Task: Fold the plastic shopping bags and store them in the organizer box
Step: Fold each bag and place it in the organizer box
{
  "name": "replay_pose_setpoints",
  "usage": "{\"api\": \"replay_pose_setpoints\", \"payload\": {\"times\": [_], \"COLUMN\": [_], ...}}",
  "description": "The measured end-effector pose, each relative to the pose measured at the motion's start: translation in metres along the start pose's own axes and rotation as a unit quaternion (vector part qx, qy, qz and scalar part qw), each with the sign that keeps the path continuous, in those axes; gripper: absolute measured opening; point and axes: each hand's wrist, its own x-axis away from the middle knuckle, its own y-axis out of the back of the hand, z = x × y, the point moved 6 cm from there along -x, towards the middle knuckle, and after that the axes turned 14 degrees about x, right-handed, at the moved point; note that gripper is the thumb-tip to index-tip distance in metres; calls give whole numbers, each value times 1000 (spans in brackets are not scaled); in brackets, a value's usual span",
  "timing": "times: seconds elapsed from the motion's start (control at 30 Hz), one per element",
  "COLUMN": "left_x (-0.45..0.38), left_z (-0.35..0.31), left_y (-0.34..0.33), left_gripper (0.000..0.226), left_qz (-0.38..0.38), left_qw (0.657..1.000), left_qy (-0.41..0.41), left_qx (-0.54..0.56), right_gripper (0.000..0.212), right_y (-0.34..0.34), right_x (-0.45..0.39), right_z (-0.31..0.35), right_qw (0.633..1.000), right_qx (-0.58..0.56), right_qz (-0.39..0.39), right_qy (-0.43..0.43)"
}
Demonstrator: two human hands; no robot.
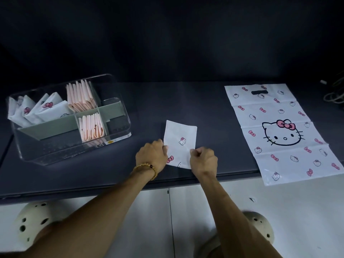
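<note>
The clear, glossy plastic organizer box [119, 116] at far left has matt grey-green dividers [55, 125]. The flat white printed plastic bag [283, 131] at right looks smooth and creased on the matt dark tabletop [210, 108].

The folded bag [180, 142] is white with small cat faces and pink bows. The flat bag [279, 133] is white too, printed with a large black-outlined cat face wearing a pink bow (smaller faces and bows scattered around it). The bench [167, 101] is dark grey. The organizer box [119, 101] is clear with grey-green dividers, holding white and pale pink folded bags [81, 97].
</note>
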Motion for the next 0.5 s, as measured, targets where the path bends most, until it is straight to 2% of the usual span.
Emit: {"api": "replay_pose_setpoints", "payload": {"times": [0.17, 0.23, 0.33, 0.37, 0.43, 0.5], "left_x": [-1, 0, -1, -2, -5, -9], "left_z": [-5, -7, -22, -28, -33, -28], "left_y": [-6, -2, 4, 1, -14, -30], "left_gripper": [28, 28, 39, 45, 55, 54], "left_qz": [18, -3, -54, -37, 49, 121], "left_qw": [998, 997, 981, 971, 949, 935], "left_qy": [-17, -28, -147, -203, -279, -292], "left_qx": [-52, -73, -114, -122, -136, -162], "right_gripper": [24, 21, 17, 17, 17, 16], "right_y": [3, 6, 13, 16, 21, 25], "right_x": [-3, -6, -13, -15, -19, -22], "right_z": [2, 0, -3, -4, -5, -4], "right_qw": [998, 998, 995, 993, 985, 980], "right_qx": [58, 61, 90, 107, 144, 135], "right_qz": [-25, -27, -28, -33, -48, -72], "right_qy": [0, 0, 31, 46, 82, 131]}}
